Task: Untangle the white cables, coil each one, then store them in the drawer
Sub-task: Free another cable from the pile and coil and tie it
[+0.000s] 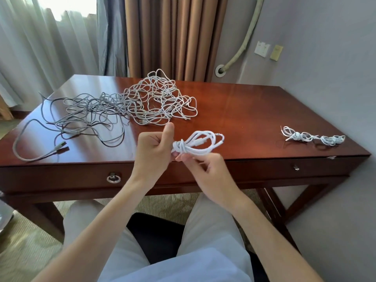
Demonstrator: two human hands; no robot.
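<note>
Both hands hold one coiled white cable (200,142) above the desk's front edge. My left hand (154,147) grips the wrapped, knotted end of the coil, thumb raised. My right hand (198,165) pinches the same coil from below with its fingertips. A big tangle of white and grey cables (130,103) lies on the far left half of the desk. Two small coiled cables (313,137) lie side by side near the right edge. The left drawer, with its ring pull (113,178), is closed; the right drawer with a small knob (296,167) is also closed.
The dark wooden desk (244,110) stands against a grey wall with curtains (173,35) behind it. A loose grey cable with a USB plug (60,145) trails at the front left. I sit on a dark chair, knees under the desk's front.
</note>
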